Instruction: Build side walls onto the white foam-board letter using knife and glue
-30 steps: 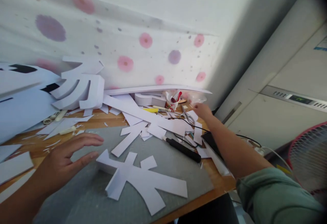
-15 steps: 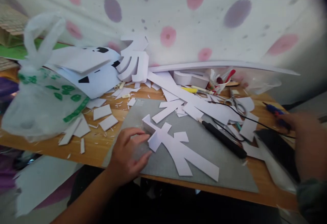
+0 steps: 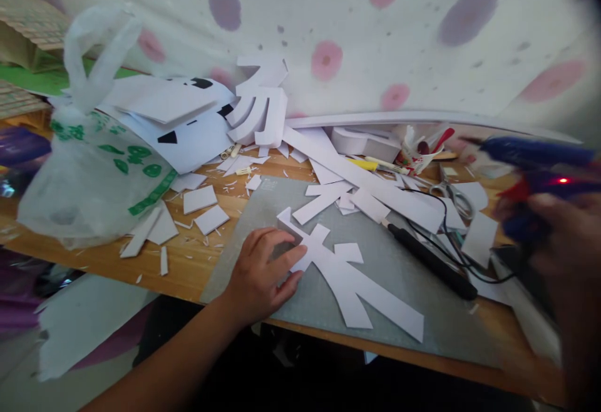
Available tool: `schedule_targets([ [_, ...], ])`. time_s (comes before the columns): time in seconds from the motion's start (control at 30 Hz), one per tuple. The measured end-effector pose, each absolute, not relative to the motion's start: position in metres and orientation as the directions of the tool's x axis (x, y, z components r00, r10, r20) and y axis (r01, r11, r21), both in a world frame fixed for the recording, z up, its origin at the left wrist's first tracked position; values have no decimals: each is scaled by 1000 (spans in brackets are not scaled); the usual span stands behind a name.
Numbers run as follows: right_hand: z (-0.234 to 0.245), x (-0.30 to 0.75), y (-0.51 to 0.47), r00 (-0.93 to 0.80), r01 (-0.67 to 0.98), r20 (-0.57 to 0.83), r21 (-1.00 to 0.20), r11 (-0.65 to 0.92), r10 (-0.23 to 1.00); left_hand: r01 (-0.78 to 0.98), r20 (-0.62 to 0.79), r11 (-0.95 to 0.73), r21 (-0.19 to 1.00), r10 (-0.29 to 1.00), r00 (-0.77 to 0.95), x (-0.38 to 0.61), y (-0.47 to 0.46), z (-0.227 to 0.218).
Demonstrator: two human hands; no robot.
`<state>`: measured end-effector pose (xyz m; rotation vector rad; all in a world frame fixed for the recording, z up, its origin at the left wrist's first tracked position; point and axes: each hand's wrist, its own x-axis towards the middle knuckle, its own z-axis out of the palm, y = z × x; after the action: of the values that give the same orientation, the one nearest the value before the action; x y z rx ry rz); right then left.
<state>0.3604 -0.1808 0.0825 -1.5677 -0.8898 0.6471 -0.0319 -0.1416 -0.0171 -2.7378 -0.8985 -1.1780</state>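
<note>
My left hand (image 3: 263, 274) rests on the grey cutting mat (image 3: 422, 324), its fingers closed on the left end of a white foam-board character cutout (image 3: 347, 274) that lies flat on the mat. My right hand (image 3: 558, 236) is raised at the right edge, blurred by motion, and grips a blue glue gun (image 3: 535, 161) with a red light lit on it. The gun's nozzle points left, above the table's right side.
The wooden table (image 3: 197, 262) holds white scraps, a black-handled tool (image 3: 432, 262) with a cord, scissors (image 3: 451, 193), a cup of pens (image 3: 422, 149), another white cutout character (image 3: 258, 108) against the dotted wall, and a plastic bag (image 3: 89, 174) at the left.
My right hand has lifted the blue glue gun from the table's far right edge up into the air. My left hand has closed on the cutout's end.
</note>
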Motion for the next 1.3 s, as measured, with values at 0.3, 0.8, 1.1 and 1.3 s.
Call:
schedule_targets([
  [0.3,42,254,-153,-169,236,-203,-958,-160,965,516,654,-830,211,512,556,-29,-139,-22],
  [0.8,15,245,-148,-289,153,-306,-950,-272,907,536,627,-828,166,508,591,-27,-136,-30],
  [1.1,13,245,-148,-289,137,-330,-943,-302,899,533,627,-830,164,505,593,-26,-136,-27],
  [1.3,12,247,-150,-296,168,-327,-943,-288,897,528,630,-828,190,515,581,-25,-136,-26],
])
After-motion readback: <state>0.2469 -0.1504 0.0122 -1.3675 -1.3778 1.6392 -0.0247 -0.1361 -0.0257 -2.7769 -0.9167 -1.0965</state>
